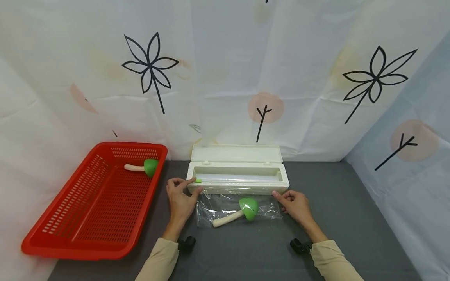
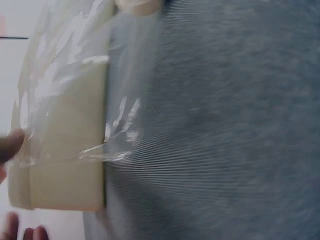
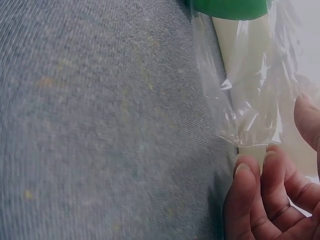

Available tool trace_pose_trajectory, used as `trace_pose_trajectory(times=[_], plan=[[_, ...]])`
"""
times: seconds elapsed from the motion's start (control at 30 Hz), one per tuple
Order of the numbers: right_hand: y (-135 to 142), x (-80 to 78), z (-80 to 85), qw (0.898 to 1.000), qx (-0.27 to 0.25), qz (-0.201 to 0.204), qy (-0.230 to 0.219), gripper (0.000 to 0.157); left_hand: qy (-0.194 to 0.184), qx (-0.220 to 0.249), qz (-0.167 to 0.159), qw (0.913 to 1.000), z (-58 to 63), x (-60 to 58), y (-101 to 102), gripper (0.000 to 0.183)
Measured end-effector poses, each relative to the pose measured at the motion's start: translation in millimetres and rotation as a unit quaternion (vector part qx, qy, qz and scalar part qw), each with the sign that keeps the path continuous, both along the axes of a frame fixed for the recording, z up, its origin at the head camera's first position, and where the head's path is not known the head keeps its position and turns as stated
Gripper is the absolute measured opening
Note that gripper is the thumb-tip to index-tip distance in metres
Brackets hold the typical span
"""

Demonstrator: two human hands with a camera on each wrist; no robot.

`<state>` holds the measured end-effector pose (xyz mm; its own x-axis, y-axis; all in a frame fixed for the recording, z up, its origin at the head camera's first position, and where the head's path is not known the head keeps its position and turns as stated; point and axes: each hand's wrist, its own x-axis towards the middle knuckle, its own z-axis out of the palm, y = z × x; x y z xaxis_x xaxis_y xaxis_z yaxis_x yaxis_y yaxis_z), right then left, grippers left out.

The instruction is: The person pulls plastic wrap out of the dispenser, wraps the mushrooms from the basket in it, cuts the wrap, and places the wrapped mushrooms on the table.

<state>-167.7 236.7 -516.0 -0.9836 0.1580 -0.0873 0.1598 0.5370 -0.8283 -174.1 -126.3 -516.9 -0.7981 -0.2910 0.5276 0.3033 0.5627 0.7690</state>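
Observation:
A white cling film box (image 1: 239, 189) stands with its lid (image 1: 236, 153) raised, and clear film (image 1: 270, 208) hangs over its front onto the table. A mushroom-shaped toy (image 1: 249, 208), green-capped with a cream stem, lies at the film; whether over or under it I cannot tell. My left hand (image 1: 181, 198) reaches its index finger to the small green slider (image 1: 198, 180) at the box's left end, with its thumb lower, by the film's edge. On the other side, my right hand (image 1: 295, 205) has its thumb at the box front and its bent fingers beside the film's right edge, apart from the thumb.
A red plastic basket (image 1: 140, 228) stands at the left, holding a second green-capped toy (image 1: 150, 168). Dark grey cloth (image 1: 242, 253) covers the table. A white patterned curtain (image 1: 218, 78) hangs behind the box and along the sides.

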Motion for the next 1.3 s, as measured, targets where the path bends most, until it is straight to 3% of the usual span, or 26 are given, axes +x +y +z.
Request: trace_pose_trajectory(times=[0.1, 0.2, 0.33, 0.53, 0.67, 0.8, 0.97, 1.07, 1.3], plan=[[1.7, 1.8, 1.2, 1.000, 0.007, 0.006, -0.004, 0.046, -0.068, 0.019, -0.038, 0.9968, 0.5, -1.9, -6.1, 0.041], [3.8, 3.2, 1.8, 1.000, 0.012, 0.010, -0.006, 0.045, -0.133, 0.029, -0.078, 0.9876, 1.3, -6.2, -13.3, 0.046], [7.1, 5.4, 1.6, 1.000, 0.019, 0.012, -0.004, 0.043, -0.175, 0.012, -0.120, 0.9771, 1.4, -12.1, -20.3, 0.044], [8.5, 10.7, 8.2, 0.999, 0.041, 0.012, 0.010, 0.043, -0.164, -0.022, -0.156, 0.9737, -1.5, -14.9, -22.2, 0.039], [-0.8, 16.7, 22.2, 0.993, 0.084, 0.013, 0.081, 0.034, -0.157, -0.031, -0.162, 0.9737, -4.3, -17.1, -22.5, 0.034], [-22.5, 21.0, 37.9, 0.975, 0.121, 0.033, 0.185, 0.024, -0.156, -0.017, -0.167, 0.9735, -7.6, -19.8, -24.7, 0.031], [-58.0, 13.9, 48.6, 0.948, 0.113, 0.086, 0.284, 0.014, -0.157, -0.002, -0.155, 0.9754, -9.7, -21.1, -27.6, 0.034], [-79.5, 5.3, 49.8, 0.942, 0.103, 0.114, 0.297, 0.013, -0.157, 0.010, -0.150, 0.9760, -10.5, -21.9, -28.4, 0.037], [-125.3, -15.5, 48.2, 0.950, 0.088, 0.179, 0.241, 0.026, -0.168, 0.063, -0.178, 0.9676, -9.2, -24.1, -29.1, 0.036]])
